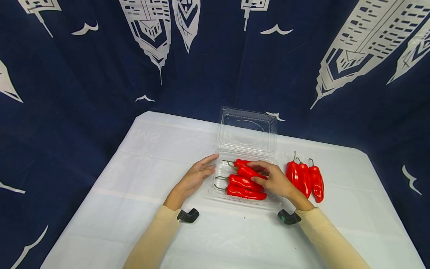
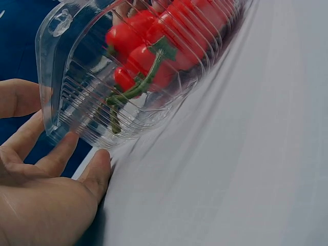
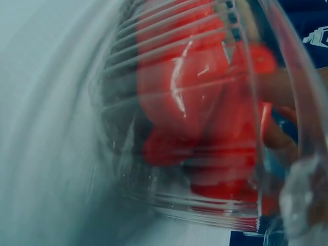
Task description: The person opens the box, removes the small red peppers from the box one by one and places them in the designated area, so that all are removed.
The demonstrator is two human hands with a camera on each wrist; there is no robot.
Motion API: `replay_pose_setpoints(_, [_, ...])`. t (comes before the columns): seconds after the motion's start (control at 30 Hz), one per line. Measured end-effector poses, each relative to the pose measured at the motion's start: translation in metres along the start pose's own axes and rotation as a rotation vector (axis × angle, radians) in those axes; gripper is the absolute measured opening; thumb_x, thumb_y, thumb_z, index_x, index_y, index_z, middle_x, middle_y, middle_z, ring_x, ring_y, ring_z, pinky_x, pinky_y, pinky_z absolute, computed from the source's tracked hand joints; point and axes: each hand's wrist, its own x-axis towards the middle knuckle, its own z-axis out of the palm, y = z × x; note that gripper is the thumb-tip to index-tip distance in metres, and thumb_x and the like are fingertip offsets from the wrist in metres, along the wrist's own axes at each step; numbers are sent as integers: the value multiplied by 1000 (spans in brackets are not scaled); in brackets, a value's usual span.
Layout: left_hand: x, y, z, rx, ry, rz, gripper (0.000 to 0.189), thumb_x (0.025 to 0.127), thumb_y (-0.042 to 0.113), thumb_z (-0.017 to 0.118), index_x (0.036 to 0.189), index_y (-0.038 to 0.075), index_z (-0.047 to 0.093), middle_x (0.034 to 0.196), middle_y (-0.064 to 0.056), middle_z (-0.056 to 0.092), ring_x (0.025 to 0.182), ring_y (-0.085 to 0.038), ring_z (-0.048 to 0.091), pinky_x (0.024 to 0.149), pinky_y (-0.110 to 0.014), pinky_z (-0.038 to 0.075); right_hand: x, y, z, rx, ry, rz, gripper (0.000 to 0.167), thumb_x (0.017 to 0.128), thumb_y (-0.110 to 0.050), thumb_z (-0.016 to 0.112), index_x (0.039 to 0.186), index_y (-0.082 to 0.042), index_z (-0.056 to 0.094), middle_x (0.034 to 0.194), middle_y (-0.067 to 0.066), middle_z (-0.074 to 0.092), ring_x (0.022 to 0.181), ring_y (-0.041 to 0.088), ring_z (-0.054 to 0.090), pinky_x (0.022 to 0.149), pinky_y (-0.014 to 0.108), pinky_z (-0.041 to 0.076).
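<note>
A clear plastic clamshell box (image 1: 219,196) lies on the table with its lid (image 1: 246,130) raised behind it. Inside, several red peppers (image 1: 246,192) lie side by side, their green stems pointing left. My right hand (image 1: 277,181) reaches into the box and holds one red pepper (image 1: 246,172) near its tip between thumb and fingers. At the left end of the box, my left hand (image 1: 195,177) rests its extended fingers against the wall. In the left wrist view, fingertips (image 2: 100,161) touch the ribbed plastic. The right wrist view is blurred, with the grip partly hidden behind the plastic.
Three more red peppers (image 1: 304,177) lie on the white table (image 1: 134,209), right of the box beyond my right hand. A dark blue cloth (image 1: 215,74) with white building shapes hangs behind the table. Black devices (image 1: 189,215) sit at both wrists.
</note>
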Motion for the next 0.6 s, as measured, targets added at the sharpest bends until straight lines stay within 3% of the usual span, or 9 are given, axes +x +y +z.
replay_pose_setpoints(0.27, [1,-1,0,-9,14,4,62,95,-3,48,154,12,39,164,-2,26,151,-32,25,124,-46,20,1,-1,-1,-35,-5,2,44,88,-10,76,130,-9,64,123,10,68,107,27,66,94,44,55])
replay_pose_setpoints(0.6, [0,1,2,-1,-3,12,63,95,-2,49,155,11,37,166,-3,22,152,-34,22,124,-47,18,0,1,1,10,-16,32,47,85,-10,79,129,-10,64,124,12,66,108,28,65,96,47,55])
